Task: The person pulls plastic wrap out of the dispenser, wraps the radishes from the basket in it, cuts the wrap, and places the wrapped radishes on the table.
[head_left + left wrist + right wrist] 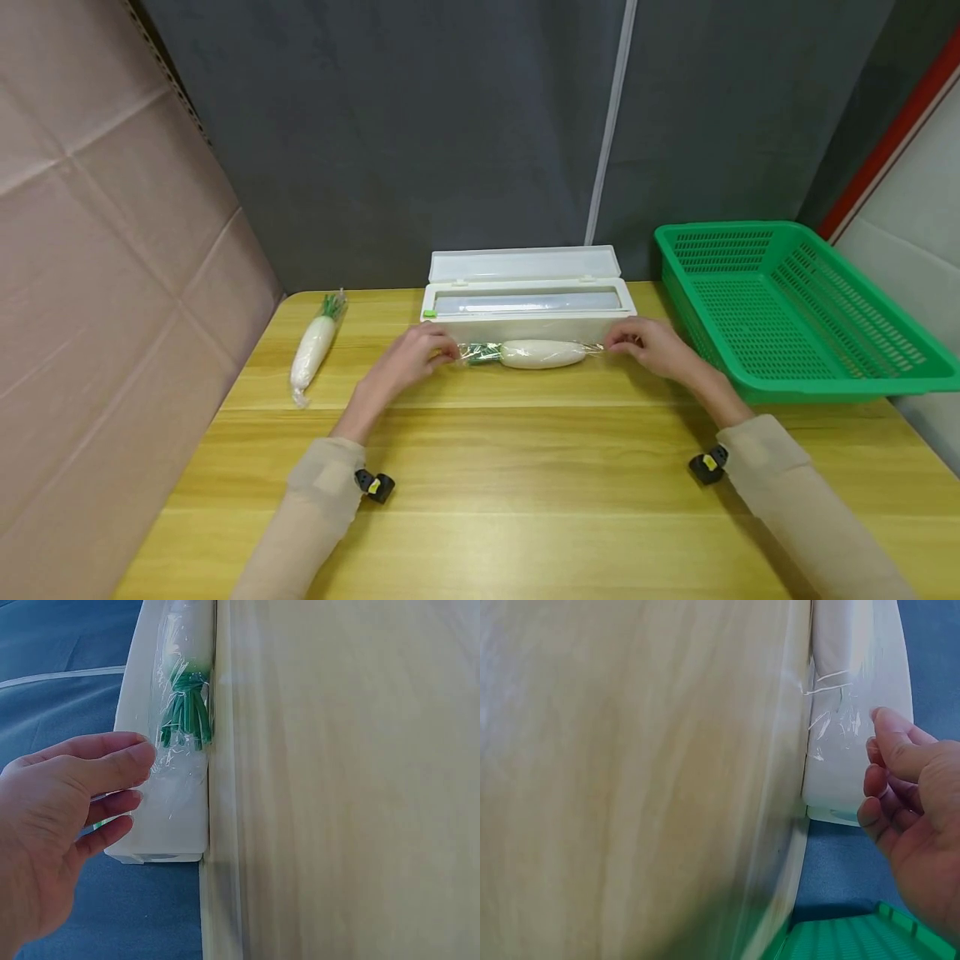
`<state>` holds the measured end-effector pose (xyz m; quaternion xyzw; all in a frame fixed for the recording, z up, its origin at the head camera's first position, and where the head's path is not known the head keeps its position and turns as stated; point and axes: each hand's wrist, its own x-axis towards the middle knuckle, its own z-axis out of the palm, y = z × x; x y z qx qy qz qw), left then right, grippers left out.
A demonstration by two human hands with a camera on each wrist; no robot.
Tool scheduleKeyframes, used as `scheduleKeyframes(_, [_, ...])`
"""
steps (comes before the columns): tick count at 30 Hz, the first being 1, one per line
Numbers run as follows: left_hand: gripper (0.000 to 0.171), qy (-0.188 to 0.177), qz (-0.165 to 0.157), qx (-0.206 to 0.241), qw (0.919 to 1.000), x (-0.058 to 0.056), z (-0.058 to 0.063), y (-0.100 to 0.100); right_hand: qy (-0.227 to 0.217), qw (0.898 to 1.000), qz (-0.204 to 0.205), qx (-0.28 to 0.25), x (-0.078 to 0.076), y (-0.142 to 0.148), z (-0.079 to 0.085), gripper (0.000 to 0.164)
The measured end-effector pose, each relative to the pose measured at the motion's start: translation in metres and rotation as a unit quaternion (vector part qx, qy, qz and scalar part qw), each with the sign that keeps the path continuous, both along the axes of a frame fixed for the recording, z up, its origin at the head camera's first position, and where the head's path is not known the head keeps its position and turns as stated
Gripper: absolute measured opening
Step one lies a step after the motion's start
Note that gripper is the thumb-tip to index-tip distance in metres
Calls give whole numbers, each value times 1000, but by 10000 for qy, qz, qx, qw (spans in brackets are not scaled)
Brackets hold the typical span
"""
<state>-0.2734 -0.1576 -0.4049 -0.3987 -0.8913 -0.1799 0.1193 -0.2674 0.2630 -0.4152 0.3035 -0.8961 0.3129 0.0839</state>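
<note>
A white radish (542, 354) in clear plastic wrap lies crosswise in front of a white cling film dispenser (528, 327), its tied green leaves (187, 720) toward the left. My left hand (416, 357) pinches the loose wrap past the leaves between thumb and forefinger. At the other end, my right hand (654, 343) has its thumb and forefinger together on the film (832, 727) beyond the radish's tip. The dispenser's lid (525, 264) is raised, and a roll of film shows inside.
Another wrapped white radish (313, 350) lies at the table's left. A green plastic basket (847, 385) stands at the right, close to my right forearm. Behind the wooden table (517, 500) hangs a dark grey curtain (390, 142).
</note>
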Motion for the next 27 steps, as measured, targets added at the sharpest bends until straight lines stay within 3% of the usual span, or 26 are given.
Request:
scheduleKeyframes(13, [11,-19,29,-230,9997,-3,-4,4,-178,9976,-145,648,-2,-5,-7,10])
scheduleKeyframes(27, [10,-397,615,-685,9950,-6,-3,14,-91,9932,-829,808,0,-17,-8,3])
